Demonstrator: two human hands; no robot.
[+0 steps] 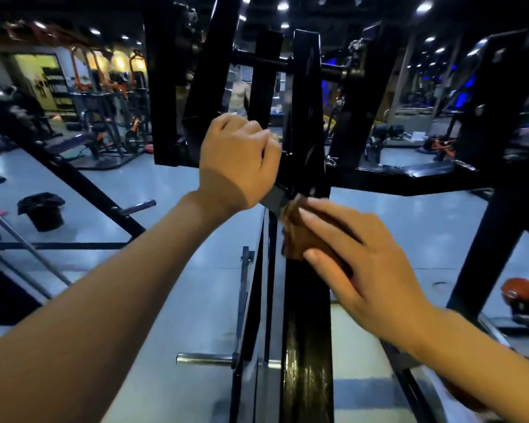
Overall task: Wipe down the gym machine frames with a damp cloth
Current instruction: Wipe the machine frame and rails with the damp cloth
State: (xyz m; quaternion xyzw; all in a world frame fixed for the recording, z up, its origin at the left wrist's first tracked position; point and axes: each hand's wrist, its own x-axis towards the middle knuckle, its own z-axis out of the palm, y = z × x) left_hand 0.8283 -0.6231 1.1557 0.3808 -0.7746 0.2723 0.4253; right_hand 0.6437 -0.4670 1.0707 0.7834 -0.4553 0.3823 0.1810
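A black steel machine frame fills the middle of the head view, with one long glossy beam (306,346) running from the bottom edge up toward a cross joint. My right hand (358,257) lies on that beam with straight fingers, pressing a brown cloth (297,236) flat against it. Streaks of wetness shine on the beam below the cloth. My left hand (239,161) is higher up, its fingers curled round an upright black frame bar (264,83); the fingertips are hidden behind the bar.
Chrome weight pegs (205,358) stick out left of the beam low down, and another peg (138,206) is on a slanted frame at left. A black bin (42,210) stands on the grey floor. Other gym machines (104,129) fill the background. An orange pad (522,290) is at right.
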